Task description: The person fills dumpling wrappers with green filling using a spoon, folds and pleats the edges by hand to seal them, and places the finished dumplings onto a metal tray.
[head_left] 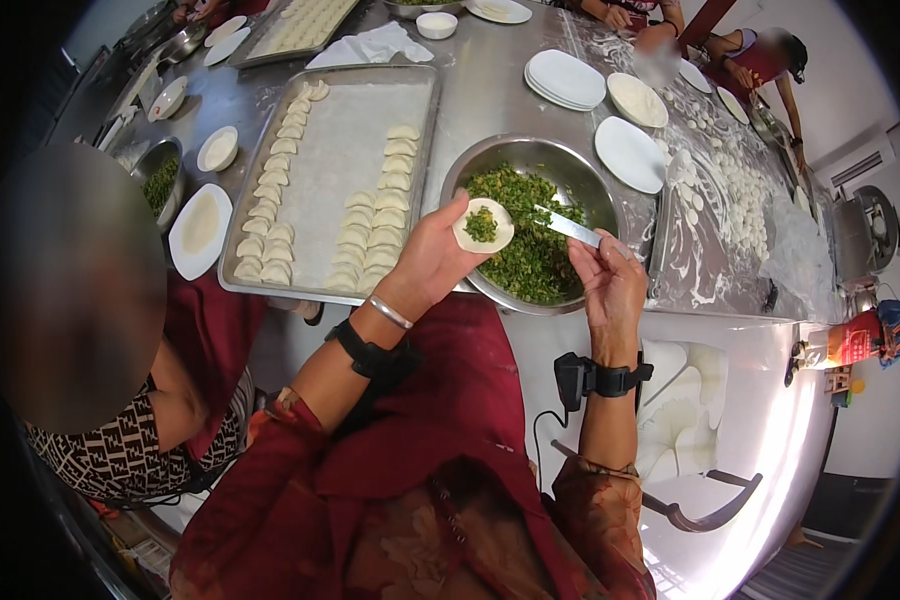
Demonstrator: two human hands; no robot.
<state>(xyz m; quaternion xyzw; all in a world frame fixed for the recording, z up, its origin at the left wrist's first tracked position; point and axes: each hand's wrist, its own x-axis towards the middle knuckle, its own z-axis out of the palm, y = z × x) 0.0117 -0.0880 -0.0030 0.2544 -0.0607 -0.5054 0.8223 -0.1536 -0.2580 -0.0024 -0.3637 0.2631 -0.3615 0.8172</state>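
My left hand (pixel 440 247) holds a round dumpling wrapper (pixel 501 238) at the near left rim of a steel mixing bowl (pixel 487 159). A small heap of chopped green filling (pixel 481 224) lies on the wrapper's middle. In my right hand (pixel 612 277) is a flat metal spatula (pixel 574 229), its tip over the chopped green filling (pixel 529 262) in the bowl. Bits of green cling to that tip. Left of the bowl, a metal tray (pixel 330 176) bears rows of folded dumplings (pixel 385 236) along both sides.
White plates (pixel 566 79) and a bowl of flour (pixel 637 100) stand beyond the mixing bowl. Floured dough pieces (pixel 731 195) cover the table's right side. A person (pixel 217 330) is close at my left, beside a white dish (pixel 201 231). Others work across the table.
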